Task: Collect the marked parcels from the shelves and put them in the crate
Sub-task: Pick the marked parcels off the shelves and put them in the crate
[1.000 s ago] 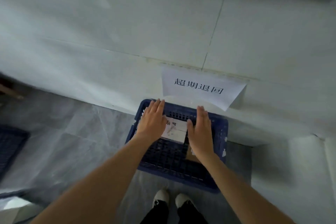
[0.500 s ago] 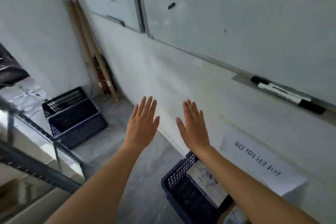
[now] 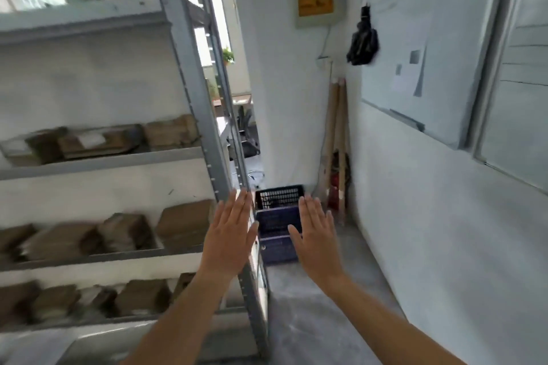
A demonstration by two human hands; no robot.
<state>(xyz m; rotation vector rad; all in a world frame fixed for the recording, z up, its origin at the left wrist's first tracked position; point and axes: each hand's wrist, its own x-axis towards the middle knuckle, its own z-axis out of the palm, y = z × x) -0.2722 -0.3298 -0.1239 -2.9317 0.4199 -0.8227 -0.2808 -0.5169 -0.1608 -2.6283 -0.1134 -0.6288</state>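
Observation:
My left hand [image 3: 229,234] and my right hand [image 3: 317,234] are raised flat in front of me, fingers straight and slightly apart, both holding nothing. To the left stands a grey metal shelf rack [image 3: 207,133] with several brown cardboard parcels [image 3: 184,224] on its three lower shelves, blurred by motion. My left hand is in front of the rack's front post. The crate with the parcels in it is out of view.
Stacked dark blue and black crates [image 3: 278,225] sit on the grey floor at the far end of the aisle. Wooden poles [image 3: 336,142] lean in the corner. A whiteboard [image 3: 415,47] hangs on the right wall. The aisle floor runs between rack and wall.
My view has swung up and left from the crate on the floor to the shelf rack. Both hands left the parcel in the crate and rose open in front of me.

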